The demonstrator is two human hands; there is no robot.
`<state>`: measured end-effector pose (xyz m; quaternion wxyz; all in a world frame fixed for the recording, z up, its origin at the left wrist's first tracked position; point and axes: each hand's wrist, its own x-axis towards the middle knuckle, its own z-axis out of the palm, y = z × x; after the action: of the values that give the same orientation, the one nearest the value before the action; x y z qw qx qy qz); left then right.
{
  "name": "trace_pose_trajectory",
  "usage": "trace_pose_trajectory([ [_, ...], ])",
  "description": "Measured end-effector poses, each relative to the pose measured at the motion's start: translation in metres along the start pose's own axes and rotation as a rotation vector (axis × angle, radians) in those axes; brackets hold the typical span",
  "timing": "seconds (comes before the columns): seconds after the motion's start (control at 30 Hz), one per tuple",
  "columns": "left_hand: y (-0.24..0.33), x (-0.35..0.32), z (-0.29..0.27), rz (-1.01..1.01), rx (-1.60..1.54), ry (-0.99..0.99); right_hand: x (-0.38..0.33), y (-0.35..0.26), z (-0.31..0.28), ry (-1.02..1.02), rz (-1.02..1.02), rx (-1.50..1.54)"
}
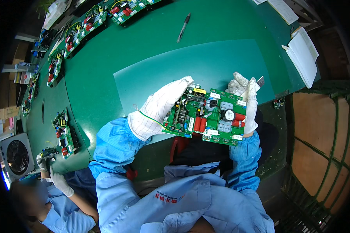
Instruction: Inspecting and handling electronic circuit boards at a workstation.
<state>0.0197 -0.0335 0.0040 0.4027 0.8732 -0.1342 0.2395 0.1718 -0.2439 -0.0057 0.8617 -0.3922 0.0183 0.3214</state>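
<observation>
I see the white-gloved left hand (161, 99) closed on the near-side edge of a populated green circuit board (206, 118), which hangs between both sets of fingers, just above the table edge. A green-and-yellow wire (148, 118) runs from the board across that glove's wrist. The right hand (250, 105), gloved too, stands at the board's opposite edge with its fingers curled around a slim tool (260, 81), whose flat metal end pokes out past them (I cannot tell whether this hand also bears the board's weight). Red cylindrical components (200, 124) sit midway between the two hands. Under and beyond the left fingertips lies a pale translucent sheet (163, 73) on the green table (93, 85); farther out from them is a pen (184, 27). Well left of the left fingers, another populated board (65, 134) rests near a co-worker (66, 207).
</observation>
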Motion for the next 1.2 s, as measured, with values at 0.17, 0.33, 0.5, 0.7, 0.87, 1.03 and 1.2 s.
trace_pose_trajectory([
  [0.17,-0.001,-0.004,0.0,-0.094,-0.051,-0.043,0.0,0.0,0.002,0.002,0.002,0.01],
  [0.33,-0.011,-0.013,0.005,-0.236,-0.229,-0.097,-0.001,0.0,0.001,0.015,0.002,0.008],
  [0.5,0.005,0.0,0.002,-0.234,-0.294,-0.059,-0.002,0.001,0.002,0.003,-0.015,0.014],
  [0.7,-0.014,-0.013,0.01,-0.279,-0.385,-0.008,0.0,0.002,-0.001,0.0,0.002,0.023],
  [0.87,-0.009,-0.011,0.011,-0.524,-0.498,-0.042,0.0,0.001,-0.002,-0.01,0.002,0.019],
  [1.03,-0.01,-0.012,0.015,-0.554,-0.54,0.016,0.0,0.002,-0.003,-0.03,-0.008,0.028],
  [1.2,-0.012,-0.012,0.02,-0.837,-0.789,0.09,0.0,0.002,-0.002,-0.007,-0.007,0.004],
])
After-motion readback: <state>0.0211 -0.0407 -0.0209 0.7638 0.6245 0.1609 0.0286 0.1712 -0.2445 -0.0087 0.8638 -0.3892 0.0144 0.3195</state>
